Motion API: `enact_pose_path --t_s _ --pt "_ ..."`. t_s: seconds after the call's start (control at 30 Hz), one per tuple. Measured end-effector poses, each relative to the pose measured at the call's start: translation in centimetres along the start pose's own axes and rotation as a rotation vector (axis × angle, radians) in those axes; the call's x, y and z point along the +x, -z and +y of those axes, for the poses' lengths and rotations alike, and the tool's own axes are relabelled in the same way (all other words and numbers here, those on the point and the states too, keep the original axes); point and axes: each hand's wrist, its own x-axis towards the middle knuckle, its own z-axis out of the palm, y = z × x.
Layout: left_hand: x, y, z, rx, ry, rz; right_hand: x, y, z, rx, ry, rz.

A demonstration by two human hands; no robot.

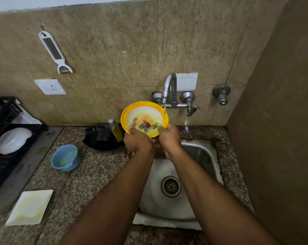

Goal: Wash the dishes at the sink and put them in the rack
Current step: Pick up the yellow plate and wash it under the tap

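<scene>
Both hands are up over the back of the sink (199,152), gripping a yellow-rimmed plate (144,119) by its lower edge: the left hand (137,141) has its thumb curled over the rim at the lower left, the right hand (169,138) does the same at the lower right, and the two hands sit just beside each other under the plate. The fingers behind the plate are hidden, so how they lie there cannot be told. The plate is tipped up nearly on edge, its printed face turned toward the person and its top rim leaning toward the wall, right under the tap (170,87); a thin stream of water meets the plate's upper right rim. The picture on the plate is smeared with yellowish film and hard to make out. On the speckled tabletop (89,177) to the left stand a blue bowl (65,160) with yellow streaks inside and, nearer the front edge, a white square plate (30,207) with the same streaks. A bottle of yellow liquid (115,129) leans just left of the held plate, in front of a dark tray (100,138) carrying a sponge, blurred. The black rack (3,135) at far left is cut off by the frame edge and holds a white bowl (13,140).
</scene>
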Motion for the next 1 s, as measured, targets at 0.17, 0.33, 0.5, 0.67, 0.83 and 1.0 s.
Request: enact_pose_path --t_s 0.17,0.33,0.5,0.67,0.83,1.0 --pt "-0.3 -0.1 -0.1 -0.080 0.075 -0.107 0.4 0.7 0.3 -0.012 0.042 0.122" --pt "1.1 0.0 -0.2 -0.175 0.271 -0.279 0.0 2.2 -1.6 0.030 -0.023 0.079" --pt "-0.2 0.8 -0.1 -0.113 0.103 -0.146 -0.3 0.6 0.6 -0.017 0.038 0.042" --pt "-2.0 0.5 -0.8 -0.122 0.111 -0.237 3.8 1.1 2.2 -0.123 -0.001 0.242" --pt "-1.8 0.3 0.1 -0.220 0.123 -0.245 -1.9 1.0 -1.5 0.007 -0.013 -0.052" --pt "-1.6 0.6 0.3 -0.363 0.317 -0.439 6.1 3.3 1.9 -0.183 0.132 0.158"
